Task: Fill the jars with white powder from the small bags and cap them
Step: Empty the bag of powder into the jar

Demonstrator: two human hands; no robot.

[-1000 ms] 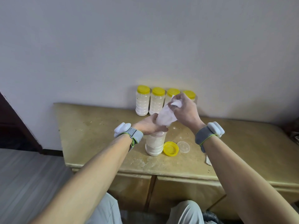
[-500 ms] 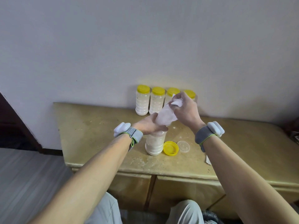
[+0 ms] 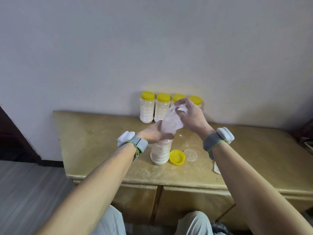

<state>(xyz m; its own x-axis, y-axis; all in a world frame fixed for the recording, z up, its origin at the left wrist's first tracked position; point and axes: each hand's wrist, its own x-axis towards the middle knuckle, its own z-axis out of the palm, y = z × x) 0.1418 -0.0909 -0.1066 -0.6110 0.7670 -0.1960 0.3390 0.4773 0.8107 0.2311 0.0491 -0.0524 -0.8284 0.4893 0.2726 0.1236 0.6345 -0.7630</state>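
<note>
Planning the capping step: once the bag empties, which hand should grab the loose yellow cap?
Probably the right hand: it holds only the bag, the cap lies right of the jar, the left hand grips the jar's neck.

A bag (image 3: pixel 171 122) is being held tilted over an open jar (image 3: pixel 160 153) on the worktop (image 3: pixel 101 133). Its upper end is being pinched by the right hand (image 3: pixel 191 116), and its lower end is being gripped at the jar's mouth by the left hand (image 3: pixel 153 134). A yellow cap (image 3: pixel 177 157) is lying just beside the jar, a clear disc (image 3: pixel 190 155) next to it. Four capped jars (image 3: pixel 163 107) are standing by the wall.
</note>
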